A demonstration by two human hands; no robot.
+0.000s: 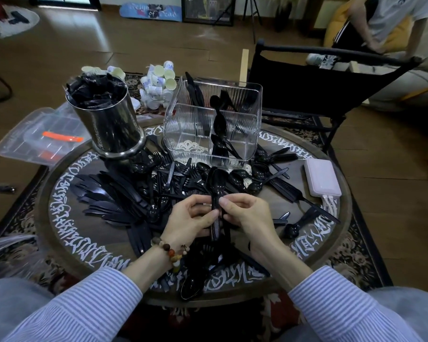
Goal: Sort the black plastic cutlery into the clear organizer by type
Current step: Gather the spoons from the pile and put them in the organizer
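The room has a brown floor (158, 45) with a patterned rug (361, 255) under a round dark table (67, 245) ringed with white script. A black folding chair (319, 80) stands behind the table on the right, and a seated person (391, 18) in a white shirt is beyond it. A skateboard deck (150, 11) and a framed picture (208, 9) lean at the far wall.

On the table, loose black cutlery (124, 196) lies heaped across the middle: knives fanned to the left, forks and spoons mixed in the centre and to the right. At the back stands the clear organizer (215, 124), ribbed and split into compartments; spoons stand in the near right one, forks in the far right, knives in the far left, and the near left holds nothing. Left of it a steel canister (109, 127) is stuffed with black pieces. A clear lidded box (35, 137) with an orange piece inside sits off the table's left edge. A pale power bank (323, 177) rests near the right rim. Small paper cups (158, 82) are piled on the floor behind.

Both hands meet over the pile: the left hand (190, 218) and right hand (247, 213) each pinch the handles of a small bunch of spoons (216, 183), bowls pointing toward the organizer. A bead bracelet (171, 253) circles the left wrist; the sleeves (331, 299) are striped.
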